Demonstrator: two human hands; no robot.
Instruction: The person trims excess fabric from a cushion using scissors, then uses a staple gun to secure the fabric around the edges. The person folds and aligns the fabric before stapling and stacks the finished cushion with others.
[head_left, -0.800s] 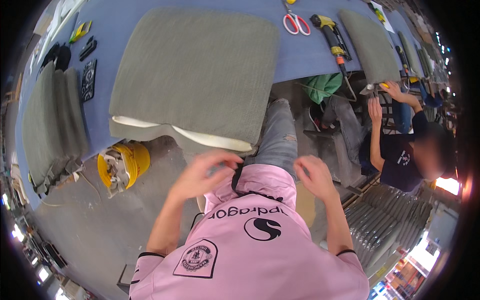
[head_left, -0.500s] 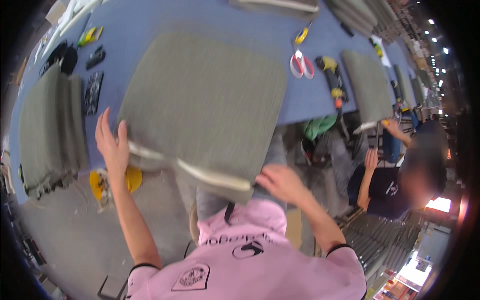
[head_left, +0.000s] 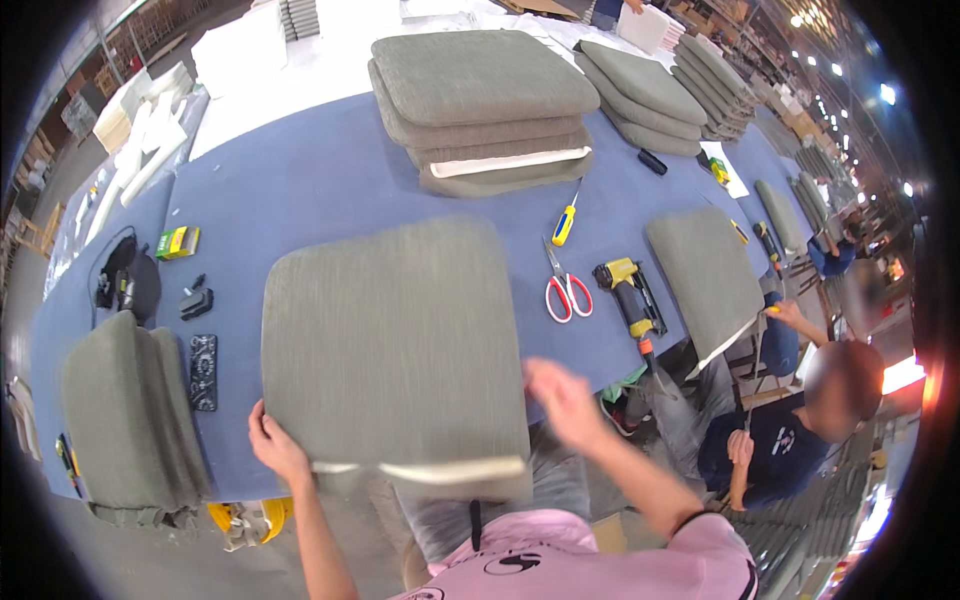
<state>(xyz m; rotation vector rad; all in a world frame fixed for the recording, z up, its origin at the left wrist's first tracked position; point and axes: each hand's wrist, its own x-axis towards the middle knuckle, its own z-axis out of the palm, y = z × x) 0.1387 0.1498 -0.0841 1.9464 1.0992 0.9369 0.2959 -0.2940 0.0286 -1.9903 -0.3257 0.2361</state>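
A grey-green cushion (head_left: 395,345) lies in the middle of the frame, its near edge reaching past the rim of the blue table (head_left: 290,180) toward the person's lap. A pale strip (head_left: 460,470) shows along that near edge. The person's left hand (head_left: 280,447) is at the cushion's lower left side, fingers against the edge; whether they close around it cannot be told. The right hand (head_left: 568,405) is blurred at the cushion's right edge, its fingers seeming partly bent, and it is unclear whether they touch or grip the fabric.

Right of the cushion lie red-and-white-handled scissors (head_left: 570,298), a screwdriver (head_left: 564,226) with a yellow handle just above them, and a yellow-and-black staple gun (head_left: 632,300). On the left are a dark patterned phone-shaped object (head_left: 203,372), a small black device (head_left: 196,303) and a yellow-green box (head_left: 178,242). More grey-green cushions (head_left: 125,410) lean together at the lower left, near a yellow bucket (head_left: 275,517) below the table. A stack of cushions (head_left: 485,80) stands at top centre. At the right, a co-worker (head_left: 755,450) in a dark shirt sits by another cushion (head_left: 703,275).
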